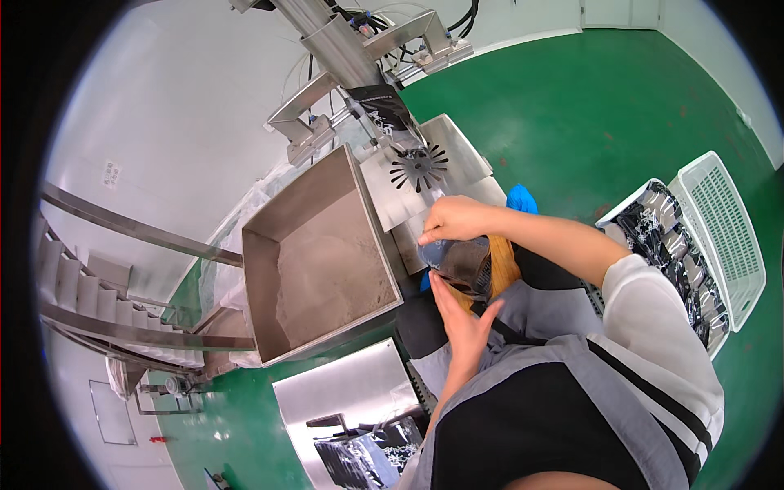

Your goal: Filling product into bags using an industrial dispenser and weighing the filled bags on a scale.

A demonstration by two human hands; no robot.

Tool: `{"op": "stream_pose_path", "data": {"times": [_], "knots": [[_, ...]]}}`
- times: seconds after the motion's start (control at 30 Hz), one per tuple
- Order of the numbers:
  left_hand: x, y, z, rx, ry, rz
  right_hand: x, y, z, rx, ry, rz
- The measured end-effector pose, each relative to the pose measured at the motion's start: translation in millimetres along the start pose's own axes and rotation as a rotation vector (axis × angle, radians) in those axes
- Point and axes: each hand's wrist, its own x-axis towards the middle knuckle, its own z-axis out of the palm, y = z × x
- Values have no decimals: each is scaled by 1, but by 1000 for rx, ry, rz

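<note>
In front of my lap stands a dark, partly see-through plastic pouch (468, 263), with greyish-brown stuff showing inside. My right hand (452, 219) is closed at the pouch's upper side, its fingers curled in and pinching the edge. Against the lower side rests my left hand (463, 325), fingers stretched out and thumb spread apart, touching the pouch without wrapping round it. Yellow material (504, 265) lies just right of the pouch, and a bit of blue covering (522, 198) shows beyond my right wrist. Right above the hands is a metal piece with radiating dark prongs (419, 167).
A deep steel tray (384, 282) of greyish-brown powder stands to the left. Below it, a steel table (327, 392) carries black-and-clear pouches (367, 457). More fill a white basket (719, 347) at right, beside another white basket (719, 237). Machine arms (335, 41) rise ahead.
</note>
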Motion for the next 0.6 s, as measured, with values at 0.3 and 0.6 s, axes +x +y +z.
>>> {"op": "stream_pose_path", "data": {"times": [0.3, 0.6], "knots": [[8, -51, 20, 102, 280, 254, -69, 52, 48, 1221, 353, 33], [21, -58, 16, -262, 193, 78, -69, 81, 68, 628, 113, -17]]}}
